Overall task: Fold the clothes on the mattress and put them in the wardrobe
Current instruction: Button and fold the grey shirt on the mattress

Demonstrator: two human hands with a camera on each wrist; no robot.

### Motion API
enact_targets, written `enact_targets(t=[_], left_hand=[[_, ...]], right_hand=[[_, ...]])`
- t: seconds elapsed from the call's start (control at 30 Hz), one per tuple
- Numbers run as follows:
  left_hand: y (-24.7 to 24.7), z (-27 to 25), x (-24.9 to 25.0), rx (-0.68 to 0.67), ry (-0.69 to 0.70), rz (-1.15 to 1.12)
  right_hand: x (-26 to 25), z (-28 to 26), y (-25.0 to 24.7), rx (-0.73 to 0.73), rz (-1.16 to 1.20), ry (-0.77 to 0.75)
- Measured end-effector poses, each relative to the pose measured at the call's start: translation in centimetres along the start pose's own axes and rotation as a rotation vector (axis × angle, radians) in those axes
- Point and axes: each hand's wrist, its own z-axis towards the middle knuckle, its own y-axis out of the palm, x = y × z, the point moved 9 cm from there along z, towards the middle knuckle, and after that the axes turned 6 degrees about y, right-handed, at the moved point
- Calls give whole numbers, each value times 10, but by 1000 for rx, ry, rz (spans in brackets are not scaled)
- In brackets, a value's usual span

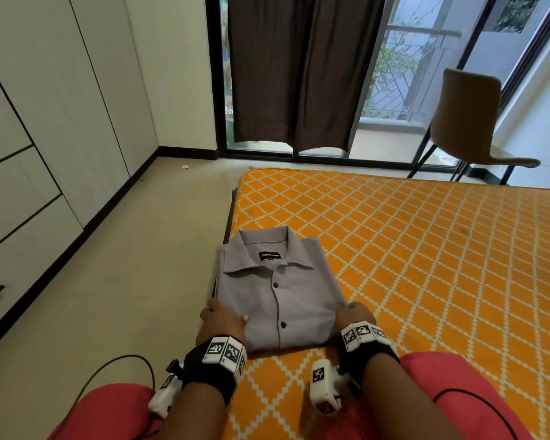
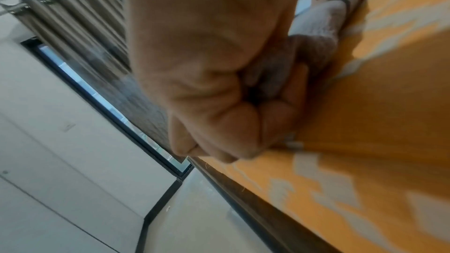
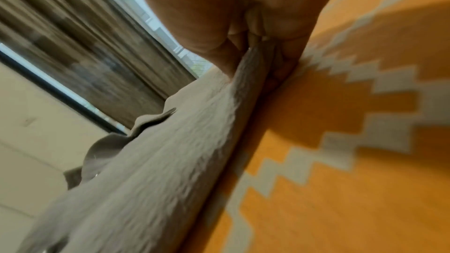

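A folded grey shirt (image 1: pixel 277 293) is laid on the near left corner of the mattress (image 1: pixel 426 249), collar at the far end and button placket facing up. Its left edge is set just at the mattress's left border, beside the floor (image 1: pixel 124 249).

The shirt is held at its near end from both sides. The left hand (image 1: pixel 224 315) is placed at the near left corner of the shirt, with the thumb laid on top of the cloth; in the left wrist view its fingers (image 2: pixel 246 122) are seen curled under the folded layers, so the cloth is gripped. The right hand (image 1: pixel 356 314) is placed at the near right corner; in the right wrist view the shirt's edge (image 3: pixel 170 161) is seen pinched between thumb and fingers (image 3: pixel 284 59), which are tucked between cloth and mattress. The two hands are kept apart by the width of the folded shirt.

A black label is sewn inside the collar (image 1: pixel 270 256); white lettering is carried on it, which seems to read "ACTIVE.COM", with a smaller tag below that is too small to be read. Dark buttons are seen down the placket.

A white wardrobe (image 1: pixel 45 122) is seen along the left wall, well apart from the shirt. A brown curtain (image 1: pixel 299 74) and a chair (image 1: pixel 470 122) are seen at the far side.
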Motion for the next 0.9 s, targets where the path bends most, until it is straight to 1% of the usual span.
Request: enact_targets(t=[0.07, 0.1, 0.13, 0.17, 0.2, 0.23, 0.27, 0.3, 0.33, 0.37, 0.4, 0.43, 0.47, 0.57, 0.7, 0.8, 0.9], left_hand=[[1, -6, 2, 71, 62, 160], [-1, -11, 7, 137, 105, 238], [-3, -15, 13, 188, 154, 298], [-6, -17, 21, 250, 211, 359], [-9, -19, 33, 326, 294, 449], [-13, -22, 49, 388, 418, 457], [-12, -23, 64, 421, 571, 405], [0, -24, 72, 351, 683, 400], [15, -23, 73, 226, 713, 430], [37, -17, 64, 61, 658, 477], [49, -13, 58, -11, 634, 503], [58, -9, 50, -61, 586, 537], [64, -6, 44, -82, 552, 534], [56, -7, 43, -55, 489, 479], [37, -9, 27, -36, 286, 477], [30, -8, 21, -18, 215, 447], [27, -8, 10, -16, 143, 374]], right_hand=[[3, 5, -1, 7, 42, -5], [4, 5, -1, 39, 68, 3], [4, 3, -4, 97, 85, 5], [2, -3, -9, 192, 76, -13], [-8, -11, -13, 297, -4, -94], [-28, -24, -14, 382, -111, -253], [-50, -39, -6, 398, -209, -471], [-67, -52, 14, 335, -314, -670], [-77, -62, 38, 216, -422, -811], [-77, -65, 64, 78, -527, -876], [-71, -62, 85, -53, -610, -873], [-63, -54, 98, -153, -656, -832], [-58, -48, 103, -198, -677, -796], [-47, -26, 100, -183, -689, -686], [-33, -5, 86, -127, -638, -517], [-23, 3, 72, -104, -583, -386], [-12, 6, 50, -24, -486, -254]])
